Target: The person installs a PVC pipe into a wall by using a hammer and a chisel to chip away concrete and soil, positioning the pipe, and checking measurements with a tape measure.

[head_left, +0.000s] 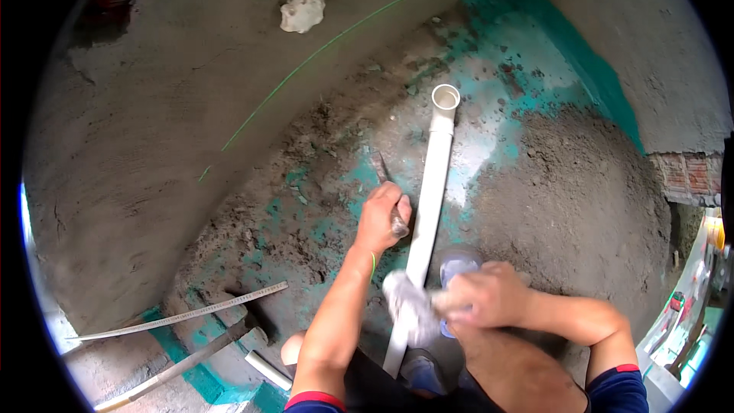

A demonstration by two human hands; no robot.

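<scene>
My left hand is closed around a thin, dirt-covered chisel, its far end pointing at the rubble-strewn floor just left of the white plastic pipe. The pipe runs away from me between my feet and ends in an upturned elbow with an open mouth. My right hand grips the short handle of a hammer; its whitish, crusted head is blurred by motion and hangs over the near part of the pipe. A gap separates the hammer head from the chisel's near end.
A sand mound rises on the right. Mortar crumbs lie over the teal-coated floor. At lower left are a measuring stick, a long-handled tool and a short pipe piece. A green line crosses the left wall. My shoes flank the pipe.
</scene>
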